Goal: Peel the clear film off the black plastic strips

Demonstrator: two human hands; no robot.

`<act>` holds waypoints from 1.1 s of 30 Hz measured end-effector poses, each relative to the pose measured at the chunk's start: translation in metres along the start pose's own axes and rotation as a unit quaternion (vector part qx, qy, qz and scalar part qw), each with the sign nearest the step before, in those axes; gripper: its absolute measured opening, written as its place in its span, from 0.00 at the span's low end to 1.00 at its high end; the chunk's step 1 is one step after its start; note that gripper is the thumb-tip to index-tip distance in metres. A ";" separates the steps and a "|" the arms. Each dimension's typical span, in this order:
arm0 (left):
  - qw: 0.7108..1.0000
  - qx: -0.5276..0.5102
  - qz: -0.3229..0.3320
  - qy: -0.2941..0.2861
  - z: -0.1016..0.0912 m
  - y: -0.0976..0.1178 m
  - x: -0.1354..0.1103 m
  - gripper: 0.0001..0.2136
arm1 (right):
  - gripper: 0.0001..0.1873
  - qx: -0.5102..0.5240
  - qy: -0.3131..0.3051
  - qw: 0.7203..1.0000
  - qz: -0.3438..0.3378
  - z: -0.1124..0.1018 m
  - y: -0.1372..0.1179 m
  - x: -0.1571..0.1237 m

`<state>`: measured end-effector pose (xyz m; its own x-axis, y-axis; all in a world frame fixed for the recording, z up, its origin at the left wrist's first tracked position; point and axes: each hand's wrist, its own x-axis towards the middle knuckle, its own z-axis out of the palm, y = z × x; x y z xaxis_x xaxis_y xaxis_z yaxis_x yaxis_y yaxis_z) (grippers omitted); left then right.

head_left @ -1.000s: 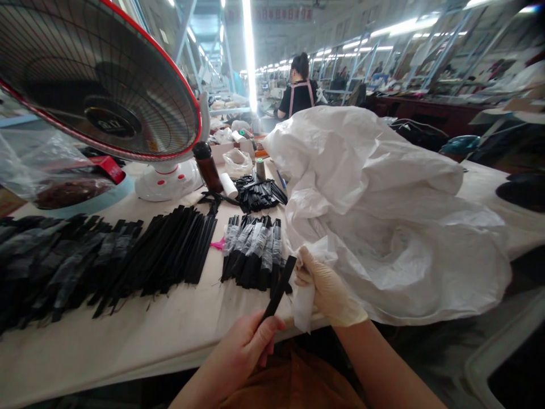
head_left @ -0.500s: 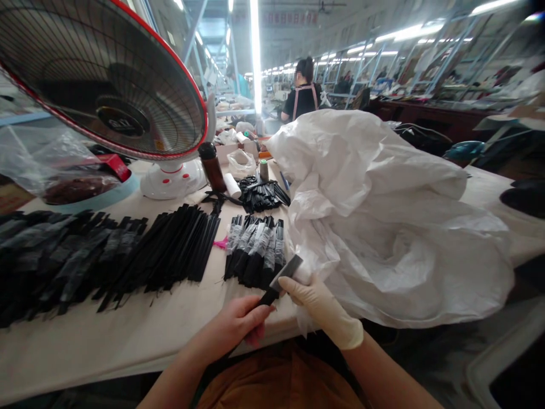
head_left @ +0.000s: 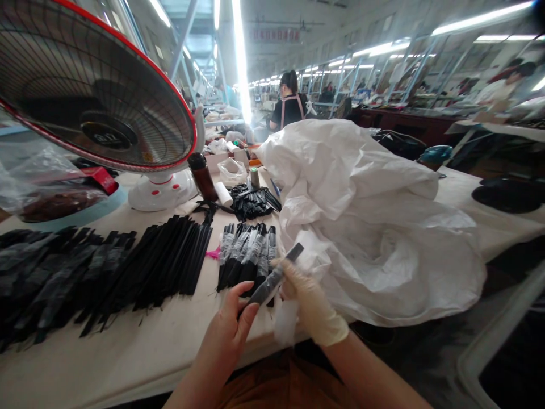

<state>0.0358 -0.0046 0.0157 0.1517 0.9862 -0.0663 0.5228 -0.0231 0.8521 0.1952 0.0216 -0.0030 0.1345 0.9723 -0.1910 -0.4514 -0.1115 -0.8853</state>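
In front of my body, a flat black strip (head_left: 269,279) with clear film around its middle slants up to the right. My bare left hand (head_left: 233,318) grips its lower end between thumb and fingers. Higher up, my right hand (head_left: 311,302), in a pale glove, is closed around the strip. A loose piece of translucent film (head_left: 286,324) hangs below the right hand. Just beyond lie several film-wrapped black bundles (head_left: 247,253). To the left is a row of unwrapped black strips (head_left: 170,261), with more wrapped bundles (head_left: 55,278) farther left.
A large fan (head_left: 164,190) stands at the back left beside a brown bottle (head_left: 202,177). A white roll (head_left: 223,194), a thread spool (head_left: 254,178) and a heap of short black pieces (head_left: 253,201) lie behind. A big crumpled white sheet (head_left: 361,216) covers the right side. A person (head_left: 289,102) is farther off.
Film now covers more of the strip's middle. A loose film piece now hangs clearly under my right hand. My left fingers have opened somewhat around the lower end. The view has turned slightly right.
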 end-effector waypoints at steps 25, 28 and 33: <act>0.956 0.241 0.106 0.126 0.000 0.012 0.101 0.12 | 0.10 0.196 -0.085 0.971 0.104 -0.023 -0.017 0.021; 0.975 0.181 0.124 0.023 0.002 0.021 0.079 0.15 | 0.12 0.196 -0.102 0.969 0.106 -0.021 -0.016 0.023; 0.993 -0.021 0.036 -0.110 0.004 0.017 0.054 0.11 | 0.18 0.120 -0.066 0.988 0.066 -0.025 -0.012 0.025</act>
<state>0.0563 0.0473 0.0247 0.3695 0.9225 -0.1116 0.4685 -0.0812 0.8797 0.2255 0.0422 -0.0078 -0.0482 0.9727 -0.2270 -0.6551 -0.2024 -0.7279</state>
